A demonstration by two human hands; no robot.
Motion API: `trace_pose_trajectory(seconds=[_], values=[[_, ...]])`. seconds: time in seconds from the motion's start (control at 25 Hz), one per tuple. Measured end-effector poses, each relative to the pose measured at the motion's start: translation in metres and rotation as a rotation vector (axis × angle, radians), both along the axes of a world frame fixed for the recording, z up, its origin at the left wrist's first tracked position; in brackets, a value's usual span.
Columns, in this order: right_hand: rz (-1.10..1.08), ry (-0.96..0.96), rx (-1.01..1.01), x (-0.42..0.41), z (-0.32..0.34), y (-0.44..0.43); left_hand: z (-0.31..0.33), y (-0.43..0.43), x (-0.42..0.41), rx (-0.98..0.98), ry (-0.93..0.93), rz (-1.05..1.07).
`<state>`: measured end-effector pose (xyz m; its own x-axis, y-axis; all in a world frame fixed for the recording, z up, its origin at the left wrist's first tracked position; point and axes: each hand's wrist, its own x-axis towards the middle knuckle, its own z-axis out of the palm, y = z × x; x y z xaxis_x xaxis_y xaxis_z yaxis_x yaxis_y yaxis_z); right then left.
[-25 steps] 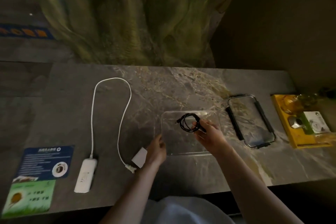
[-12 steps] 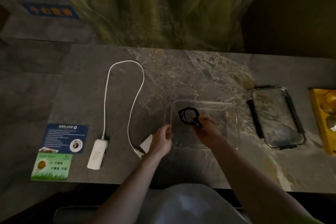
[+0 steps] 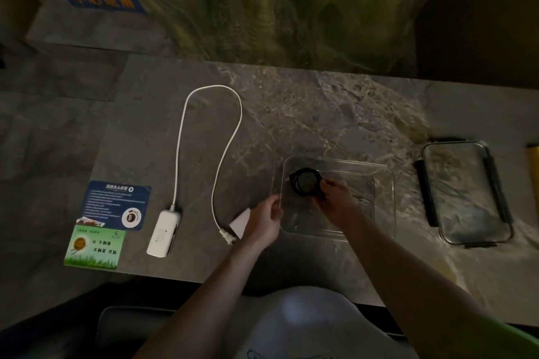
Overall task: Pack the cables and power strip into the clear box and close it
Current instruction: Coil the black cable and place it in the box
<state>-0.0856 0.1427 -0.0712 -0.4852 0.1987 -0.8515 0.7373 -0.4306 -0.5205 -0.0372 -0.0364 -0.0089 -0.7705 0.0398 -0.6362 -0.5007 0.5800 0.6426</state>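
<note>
Dim room; grey veined marble counter (image 3: 320,114), green drapery (image 3: 277,9) behind. Right hand (image 3: 335,198) pinched black cable coil (image 3: 304,183) inside clear box (image 3: 385,183). Left hand (image 3: 267,221) curled at its rim, grip unclear. Power strip (image 3: 163,233) lay well left.

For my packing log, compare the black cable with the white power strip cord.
The black cable is wound into a coil; the white power strip cord lies spread in a long loop. The black cable is in the clear box, pinched by the right hand; the white cord lies on the table, left of the box. Both are thin cables.
</note>
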Motion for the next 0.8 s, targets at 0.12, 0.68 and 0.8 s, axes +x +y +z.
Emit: trace_pose_trajectory(seconds=[0.12,0.68,0.8], values=[[0.030,0.009,0.019,-0.006,-0.001,0.002,-0.004,0.001,-0.001,0.001,0.005,0.002],[0.400,-0.011,0.511,-0.013,-0.011,0.004,-0.002,-0.001,-0.002,0.040,0.041,0.024],[0.451,0.005,0.571,-0.013,-0.001,0.002,-0.005,-0.001,-0.003,0.025,0.038,0.021]])
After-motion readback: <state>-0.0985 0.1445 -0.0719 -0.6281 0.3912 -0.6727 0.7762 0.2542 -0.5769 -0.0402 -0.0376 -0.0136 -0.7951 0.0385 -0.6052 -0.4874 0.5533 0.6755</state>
